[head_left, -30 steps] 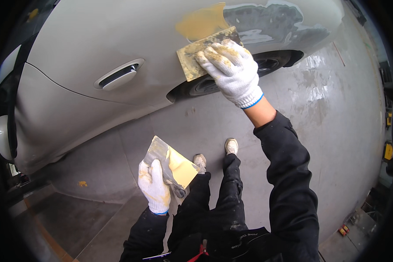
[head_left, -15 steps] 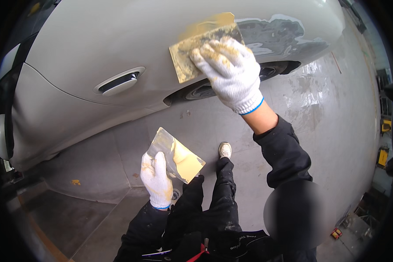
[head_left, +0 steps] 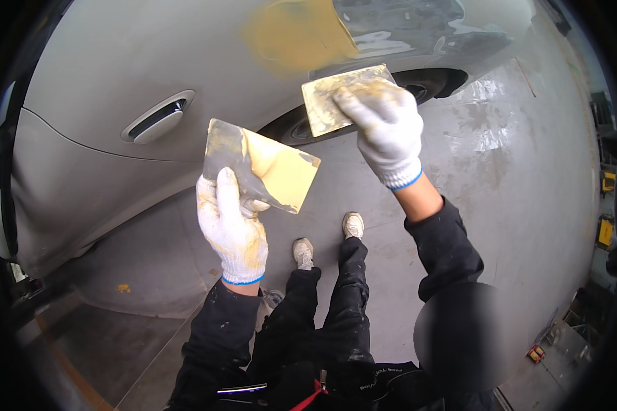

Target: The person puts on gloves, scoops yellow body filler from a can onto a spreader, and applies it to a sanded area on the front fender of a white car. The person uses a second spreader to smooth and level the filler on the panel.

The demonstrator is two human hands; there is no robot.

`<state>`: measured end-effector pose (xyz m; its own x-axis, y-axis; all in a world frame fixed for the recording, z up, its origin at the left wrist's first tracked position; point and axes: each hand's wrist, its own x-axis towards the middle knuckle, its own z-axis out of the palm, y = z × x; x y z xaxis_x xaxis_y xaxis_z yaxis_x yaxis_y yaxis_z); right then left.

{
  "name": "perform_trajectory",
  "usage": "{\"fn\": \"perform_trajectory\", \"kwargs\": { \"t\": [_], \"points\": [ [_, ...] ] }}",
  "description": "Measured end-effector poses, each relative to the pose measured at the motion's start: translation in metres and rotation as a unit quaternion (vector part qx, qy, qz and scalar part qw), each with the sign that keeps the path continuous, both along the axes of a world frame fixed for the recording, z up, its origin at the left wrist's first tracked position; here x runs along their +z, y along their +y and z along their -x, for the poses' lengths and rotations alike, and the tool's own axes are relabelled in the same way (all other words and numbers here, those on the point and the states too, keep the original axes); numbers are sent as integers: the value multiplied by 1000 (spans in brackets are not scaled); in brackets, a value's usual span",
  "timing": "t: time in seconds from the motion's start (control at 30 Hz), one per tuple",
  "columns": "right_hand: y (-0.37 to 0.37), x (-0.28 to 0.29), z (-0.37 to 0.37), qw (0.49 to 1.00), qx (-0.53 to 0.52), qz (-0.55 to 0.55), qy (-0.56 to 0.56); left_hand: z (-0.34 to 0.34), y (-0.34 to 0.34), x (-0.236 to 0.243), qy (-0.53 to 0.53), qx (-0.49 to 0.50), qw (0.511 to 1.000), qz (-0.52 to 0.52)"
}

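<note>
My left hand (head_left: pixel 230 222), in a white knit glove, is closed on the edge of a flat grey filler spreader (head_left: pixel 225 152). Pale yellow body filler (head_left: pixel 284 168) covers that plate's right part. In my gloved right hand (head_left: pixel 384 127) is a second flat spreader (head_left: pixel 325 99), smeared with dried yellow and dark residue. It sits just below the car's side panel, in front of the wheel arch. On the silver car body (head_left: pixel 164 55), a patch of yellow filler (head_left: pixel 298 34) lies above the two plates, beside a grey sanded area (head_left: pixel 404 27).
The car's door handle (head_left: pixel 159 118) is left of my hands. A wheel (head_left: pixel 301 129) shows behind the right spreader. My shoes (head_left: pixel 353 225) stand on the grey floor (head_left: pixel 473 205). Yellow items (head_left: pixel 605 231) and equipment line the far right edge.
My right hand has come down off the panel with its spreader, uncovering the filler patch. My left hand has risen with its loaded spreader, bringing the two plates closer together.
</note>
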<state>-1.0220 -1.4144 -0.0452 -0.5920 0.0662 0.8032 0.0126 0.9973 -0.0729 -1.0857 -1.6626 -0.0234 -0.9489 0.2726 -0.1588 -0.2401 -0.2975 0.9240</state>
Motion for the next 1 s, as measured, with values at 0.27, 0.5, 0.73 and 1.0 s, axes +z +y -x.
{"fn": "perform_trajectory", "kwargs": {
  "t": [0.27,0.5,0.73,1.0],
  "points": [
    [-69,52,-75,775,169,604,-77,-17,21,39,43,6,999,11],
    [-41,79,-79,991,94,93,-14,8,1,59,94,7,995,15],
    [-79,106,-58,964,168,-17,-206,14,3,67,166,30,985,45],
    [-36,102,21,985,-16,-172,-18,49,-59,58,111,139,983,54]
  ]
}}
